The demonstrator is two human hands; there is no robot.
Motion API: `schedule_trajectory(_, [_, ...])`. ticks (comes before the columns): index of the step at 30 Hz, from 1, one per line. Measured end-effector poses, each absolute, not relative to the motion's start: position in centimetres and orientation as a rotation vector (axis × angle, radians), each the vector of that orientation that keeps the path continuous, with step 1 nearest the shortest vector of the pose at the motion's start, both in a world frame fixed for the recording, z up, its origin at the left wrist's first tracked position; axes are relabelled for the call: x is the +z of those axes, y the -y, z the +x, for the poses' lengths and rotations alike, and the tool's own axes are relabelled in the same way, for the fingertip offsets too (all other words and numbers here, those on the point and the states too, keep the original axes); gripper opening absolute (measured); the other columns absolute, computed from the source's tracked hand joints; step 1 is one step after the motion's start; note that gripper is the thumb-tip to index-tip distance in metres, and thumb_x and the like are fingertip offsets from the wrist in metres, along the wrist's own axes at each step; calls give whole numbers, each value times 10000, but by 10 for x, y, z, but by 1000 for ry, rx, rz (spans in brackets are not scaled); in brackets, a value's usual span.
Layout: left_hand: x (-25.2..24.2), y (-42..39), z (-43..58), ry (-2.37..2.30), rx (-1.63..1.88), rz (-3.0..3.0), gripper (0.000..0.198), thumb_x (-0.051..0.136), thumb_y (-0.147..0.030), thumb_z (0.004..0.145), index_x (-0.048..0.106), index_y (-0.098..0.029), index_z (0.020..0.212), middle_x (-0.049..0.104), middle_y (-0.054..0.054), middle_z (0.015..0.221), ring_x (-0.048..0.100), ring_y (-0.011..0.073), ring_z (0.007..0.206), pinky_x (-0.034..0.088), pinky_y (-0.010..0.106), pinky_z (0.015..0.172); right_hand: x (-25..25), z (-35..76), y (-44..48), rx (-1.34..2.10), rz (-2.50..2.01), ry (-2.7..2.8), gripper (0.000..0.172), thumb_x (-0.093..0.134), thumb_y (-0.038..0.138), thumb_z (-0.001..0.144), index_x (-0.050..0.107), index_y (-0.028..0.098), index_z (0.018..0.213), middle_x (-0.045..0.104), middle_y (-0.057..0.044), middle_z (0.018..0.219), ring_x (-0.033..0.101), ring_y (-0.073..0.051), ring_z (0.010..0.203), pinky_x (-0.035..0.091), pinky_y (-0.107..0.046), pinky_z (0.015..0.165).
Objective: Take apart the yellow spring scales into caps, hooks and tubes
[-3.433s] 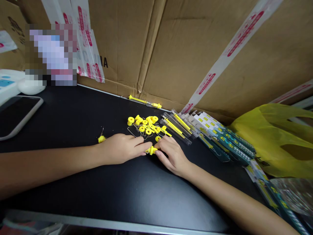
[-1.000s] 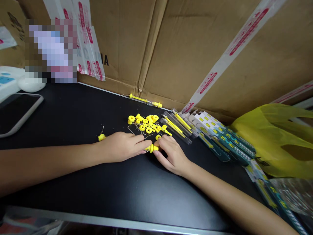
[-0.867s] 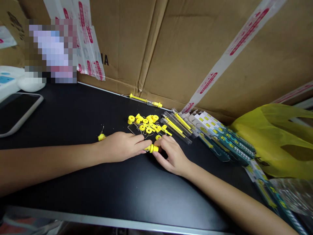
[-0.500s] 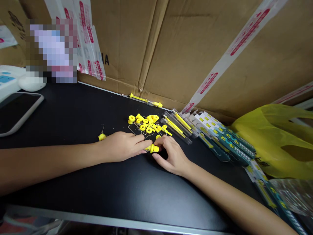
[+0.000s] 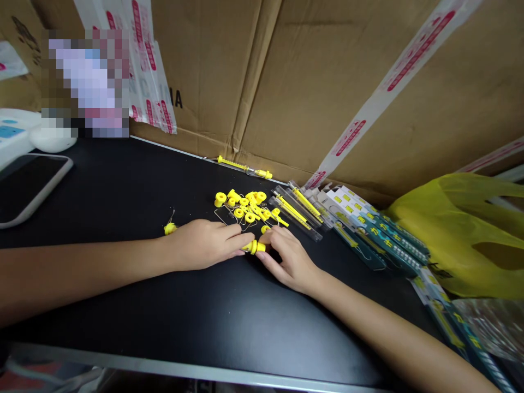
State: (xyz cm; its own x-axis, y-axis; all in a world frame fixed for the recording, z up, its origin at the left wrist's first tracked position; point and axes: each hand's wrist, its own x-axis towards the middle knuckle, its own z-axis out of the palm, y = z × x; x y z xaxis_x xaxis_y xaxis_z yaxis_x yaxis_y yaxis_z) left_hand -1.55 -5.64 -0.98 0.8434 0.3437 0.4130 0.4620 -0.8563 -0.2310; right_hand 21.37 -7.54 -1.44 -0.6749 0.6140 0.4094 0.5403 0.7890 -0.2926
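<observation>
My left hand (image 5: 210, 244) is closed round a spring scale; its yellow knob end (image 5: 254, 247) sticks out past the fingers, and a yellow end with a hook (image 5: 170, 227) shows beyond the wrist side. My right hand (image 5: 285, 256) pinches the tip of the knob end between thumb and fingers. Just behind both hands lies a pile of yellow caps (image 5: 243, 202) with bent wire hooks and small springs. To the pile's right are clear tubes with yellow scales (image 5: 292, 210). A finished-looking spring scale (image 5: 244, 166) lies along the back edge.
Green-and-white packages (image 5: 376, 229) are stacked at the right, beside a yellow plastic bag (image 5: 462, 234). A phone (image 5: 30, 185) and a white device (image 5: 16, 128) are at the left of the black table (image 5: 229, 327). Cardboard boxes (image 5: 327, 82) stand behind.
My right thumb has moved up and in onto the knob end, closing the small gap seen before. My left hand has hardly moved.
</observation>
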Motion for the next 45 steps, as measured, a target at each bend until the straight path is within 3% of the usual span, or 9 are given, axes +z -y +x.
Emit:
schedule_trajectory(11, [-10, 56, -16, 625, -513, -2694, 257, 352, -326, 965, 519, -205, 1119, 580, -25, 780, 591, 107, 629, 324, 233, 458, -17, 213, 75, 275, -809, 2400, 122, 556, 212, 853, 445, 216, 904, 548, -31, 794, 504, -163, 714, 449, -319, 666])
schedule_trajectory(16, [-9, 57, -15, 606, -534, -2683, 264, 347, -325, 967, 530, -202, 1114, 571, -23, 769, 582, 103, 626, 326, 232, 455, -15, 213, 77, 223, -867, 2385, 219, 565, 277, 838, 436, 204, 999, 563, -42, 827, 524, -174, 735, 453, -332, 697])
schedule_trajectory(20, [-10, 57, -15, 610, -530, -2683, 253, 359, -320, 963, 532, -207, 1110, 575, -22, 781, 588, 106, 641, 339, 233, 464, -12, 212, 76, 221, -940, 2445, 114, 440, 297, 907, 477, 194, 938, 561, -45, 790, 491, -176, 715, 411, -329, 679])
schedule_trajectory(23, [-11, 56, -16, 612, -540, -2679, 245, 370, -317, 960, 529, -206, 1108, 582, -20, 781, 596, 102, 653, 341, 224, 474, -11, 212, 76, 200, -924, 2498, 157, 378, 266, 930, 498, 195, 859, 556, -43, 743, 466, -182, 709, 384, -329, 673])
schedule_trajectory(28, [-10, 57, -15, 617, -527, -2695, 236, 371, -316, 959, 522, -203, 1100, 587, -18, 781, 591, 104, 632, 332, 217, 469, -11, 212, 77, 211, -894, 2469, 63, 463, 251, 892, 478, 193, 910, 567, -48, 777, 474, -179, 705, 395, -330, 675])
schedule_trajectory(39, [-10, 57, -15, 614, -521, -2697, 256, 353, -325, 967, 518, -204, 1121, 581, -20, 791, 590, 106, 638, 336, 230, 475, -16, 211, 76, 200, -794, 2420, 164, 522, 169, 830, 430, 220, 957, 569, -37, 816, 527, -176, 729, 453, -340, 687])
schedule_trajectory(45, [-9, 57, -15, 618, -525, -2685, 250, 367, -326, 962, 531, -204, 1106, 579, -21, 770, 587, 99, 629, 328, 222, 462, -14, 212, 76, 194, -913, 2407, 188, 514, 309, 863, 441, 199, 998, 549, -37, 786, 509, -179, 703, 429, -325, 673])
